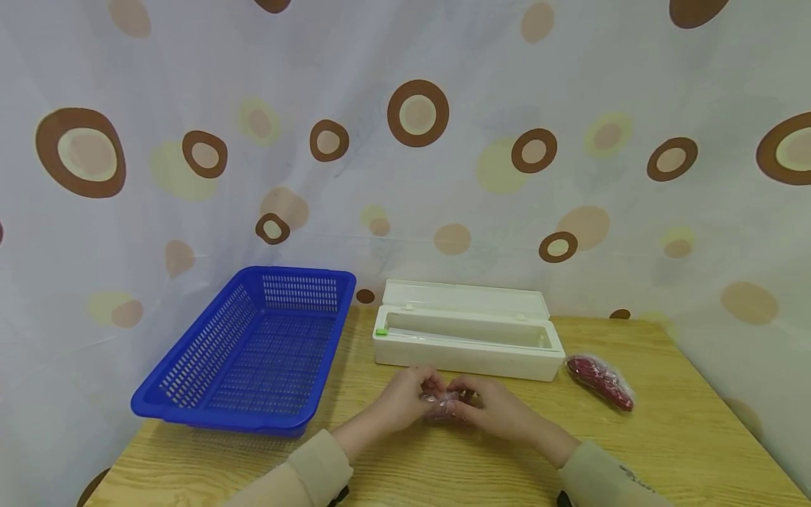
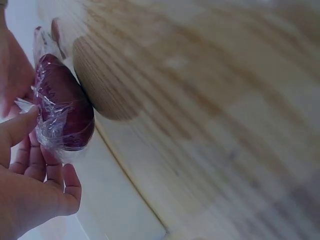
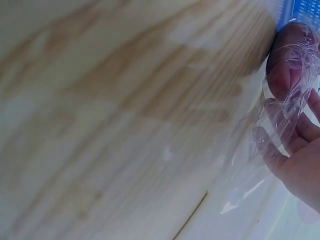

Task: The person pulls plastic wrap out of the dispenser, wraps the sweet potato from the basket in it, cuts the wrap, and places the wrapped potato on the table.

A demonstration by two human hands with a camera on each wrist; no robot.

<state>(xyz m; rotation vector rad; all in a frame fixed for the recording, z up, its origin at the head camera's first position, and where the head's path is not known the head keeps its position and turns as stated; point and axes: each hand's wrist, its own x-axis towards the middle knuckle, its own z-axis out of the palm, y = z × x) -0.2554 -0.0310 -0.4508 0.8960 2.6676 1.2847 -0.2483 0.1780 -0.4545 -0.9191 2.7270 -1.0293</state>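
A dark purplish-red, smooth, rounded vegetable (image 2: 75,110) lies on the wooden table, partly covered in crinkled clear cling film (image 3: 300,70). Its exact kind does not show. My left hand (image 1: 403,400) is at its left end, the thumb and fingers pinching the film beside it. Opposite, my right hand (image 1: 500,407) has curled fingers (image 3: 272,150) in a loose flap of film at the other end. Both hands nearly meet over it in the head view, hiding most of it.
Behind the hands stands a long white cling film box (image 1: 469,355), lid raised, with a green cutter (image 1: 381,332) on its edge. A blue plastic basket (image 1: 336,338) is at left. To the right lies another dark red wrapped piece (image 1: 600,380). A patterned curtain (image 1: 469,183) hangs behind.
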